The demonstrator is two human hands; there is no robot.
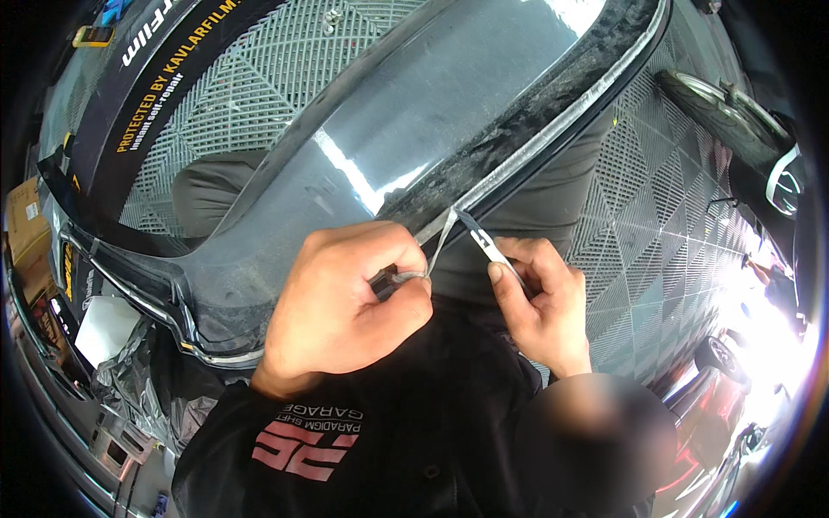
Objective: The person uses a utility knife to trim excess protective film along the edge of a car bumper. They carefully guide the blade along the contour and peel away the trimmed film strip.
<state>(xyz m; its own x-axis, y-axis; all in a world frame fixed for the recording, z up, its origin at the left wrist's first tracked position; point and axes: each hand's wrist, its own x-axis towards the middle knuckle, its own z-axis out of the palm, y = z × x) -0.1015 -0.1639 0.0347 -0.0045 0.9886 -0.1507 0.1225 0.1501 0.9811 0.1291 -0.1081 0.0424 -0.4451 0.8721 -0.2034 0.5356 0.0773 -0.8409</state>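
Across my lap lies a long, glossy dark grey car body panel [414, 112], with a dusty inner lip and a pale line of residue [553, 129] along its near edge. My left hand [350, 293] is closed in a pinch on a thin whitish adhesive strip [442, 243], which stretches up to that edge. In my right hand [548, 298] is a slim white-and-dark craft knife [490, 246], gripped between thumb and fingers. Its dark tip meets the panel edge where the strip comes away. My left palm and the strip's loose end are partly hidden.
Grey grated floor tiles [639, 250] surround my legs. A black curved board with lettering [147, 112] stands at the far left, near a cardboard box [28, 220] and a crumpled plastic bag [142, 380]. To the right are a wheel [721, 112] and a red car [704, 423].
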